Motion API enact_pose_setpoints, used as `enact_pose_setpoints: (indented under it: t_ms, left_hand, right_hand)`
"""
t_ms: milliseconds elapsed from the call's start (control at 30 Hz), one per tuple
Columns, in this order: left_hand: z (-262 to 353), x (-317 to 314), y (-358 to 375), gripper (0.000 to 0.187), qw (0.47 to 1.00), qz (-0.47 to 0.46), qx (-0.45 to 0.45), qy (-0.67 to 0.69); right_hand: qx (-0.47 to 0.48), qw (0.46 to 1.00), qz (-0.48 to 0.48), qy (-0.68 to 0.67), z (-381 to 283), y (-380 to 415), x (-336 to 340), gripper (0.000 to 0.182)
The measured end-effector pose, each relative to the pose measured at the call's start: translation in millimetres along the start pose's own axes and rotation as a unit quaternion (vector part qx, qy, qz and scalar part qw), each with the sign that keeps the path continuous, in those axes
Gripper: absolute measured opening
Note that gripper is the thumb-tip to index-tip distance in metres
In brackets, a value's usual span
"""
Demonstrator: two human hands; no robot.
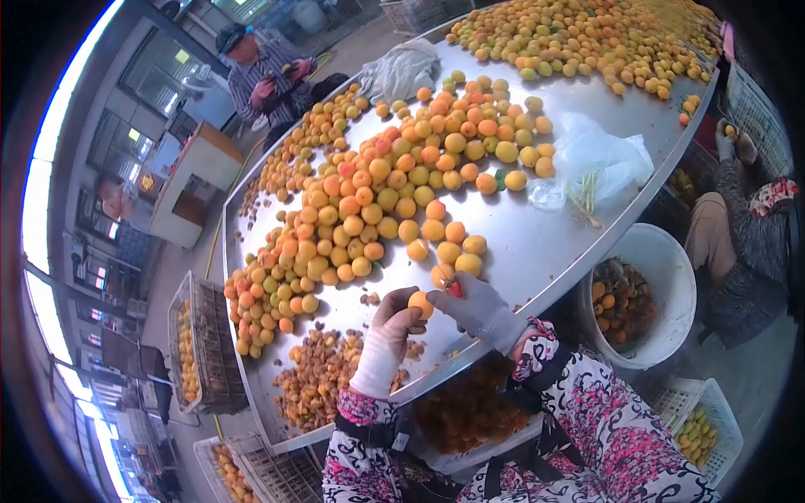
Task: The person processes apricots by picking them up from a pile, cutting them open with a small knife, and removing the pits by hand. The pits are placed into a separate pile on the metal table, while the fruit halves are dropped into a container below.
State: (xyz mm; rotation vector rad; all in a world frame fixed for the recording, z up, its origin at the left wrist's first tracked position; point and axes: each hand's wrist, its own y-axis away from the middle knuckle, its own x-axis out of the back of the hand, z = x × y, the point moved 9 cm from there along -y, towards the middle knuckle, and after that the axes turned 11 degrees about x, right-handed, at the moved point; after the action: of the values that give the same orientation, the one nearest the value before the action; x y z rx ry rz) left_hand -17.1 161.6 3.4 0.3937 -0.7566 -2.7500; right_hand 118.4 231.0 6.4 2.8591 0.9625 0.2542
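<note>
An orange apricot (422, 304) is pinched in the bare fingertips of my left hand (388, 334), whose wrist is wrapped in white. My right hand (486, 312), in a grey glove, is closed around a small tool with a red part (454, 289); most of the tool is hidden, so its kind cannot be made out. Its fingers reach to the apricot's right side. Just beyond both hands, whole apricots (377, 197) lie in a long heap on the metal table (511, 243). Below and left of my left hand spreads a pile of small brown pits (314, 377).
A clear plastic bag (595, 159) lies on the table's right side, and a grey cloth (401, 71) at the far edge. A white bucket (650, 247) holding fruit pieces stands right. Crates (222, 369) flank the table. Co-workers (268, 80) sit at the far left and right.
</note>
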Motion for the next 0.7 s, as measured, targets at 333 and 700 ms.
enact_pose_setpoints:
  t_ms: [333,700]
  left_hand:
    - [0,6,71,0.050,0.986,0.005,-0.103,-0.134]
    - [-5,50,84,0.049,0.990,0.015,-0.119,0.074]
  right_hand:
    - [-0.079,0.961,-0.095,-0.249,-6,23,-79,0.041]
    - [0.119,0.987,-0.059,-0.094,-37,23,-80,0.032]
